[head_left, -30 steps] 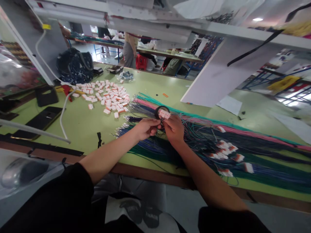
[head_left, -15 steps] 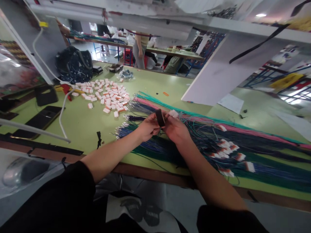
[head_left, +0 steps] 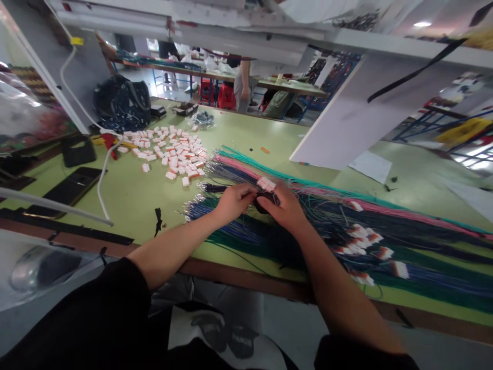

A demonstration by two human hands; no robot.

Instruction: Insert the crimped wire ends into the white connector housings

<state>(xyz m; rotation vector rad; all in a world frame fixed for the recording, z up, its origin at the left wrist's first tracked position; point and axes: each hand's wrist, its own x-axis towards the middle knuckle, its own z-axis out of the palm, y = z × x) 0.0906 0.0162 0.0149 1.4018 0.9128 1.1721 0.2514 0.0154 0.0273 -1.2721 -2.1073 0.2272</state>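
My right hand is closed round a dark roll of tape, with a white connector at its fingertips. Just left of it, my left hand is pinched at the edge of the roll; what lies between its fingertips is too small to make out. Beneath both hands run long bundles of wires, teal, pink, dark and blue, with bare metal ends at the left. Several white and orange connectors sit on the wires right of my right forearm.
A pile of white and orange connectors lies on the green table. Left are a phone, red-handled pliers and a white cord. A white panel stands behind; a person is at the back.
The dark roll has tipped from upright to lower and flatter, under my right hand. The white connector has shifted left over the roll. The person at the back has moved right.
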